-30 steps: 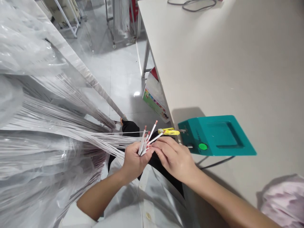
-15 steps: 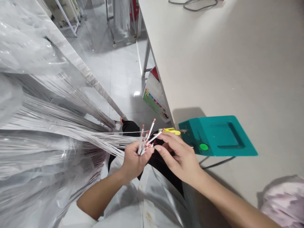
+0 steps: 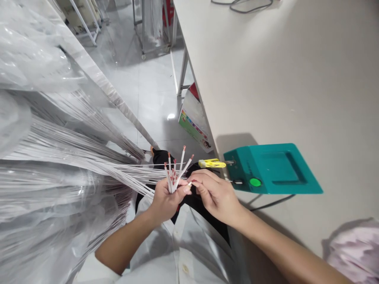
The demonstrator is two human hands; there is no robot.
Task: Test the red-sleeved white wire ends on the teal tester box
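Observation:
My left hand (image 3: 165, 199) is closed around a small bunch of thin white wires with red tips (image 3: 175, 171), which fan upward from the fist. My right hand (image 3: 213, 193) sits just right of it, thumb and fingertips pinched on one wire end at the left hand's edge. A large mass of white wires (image 3: 68, 157) stretches leftward from the left hand. A teal machine (image 3: 271, 169) with a green button (image 3: 255, 182) stands on the table, right of my hands. A yellow clip (image 3: 212, 163) juts from its left face, just above my right hand.
The beige table (image 3: 281, 75) carries a dark cable (image 3: 241, 4) at its far edge. Clear plastic sheeting (image 3: 32, 55) covers the wire rack on the left. A colourful box (image 3: 193, 118) leans under the table edge. Pink cloth (image 3: 353, 252) lies at the bottom right.
My right hand came down from near the yellow clip to the left hand and pinched a wire end. The red-tipped bunch has turned more upright.

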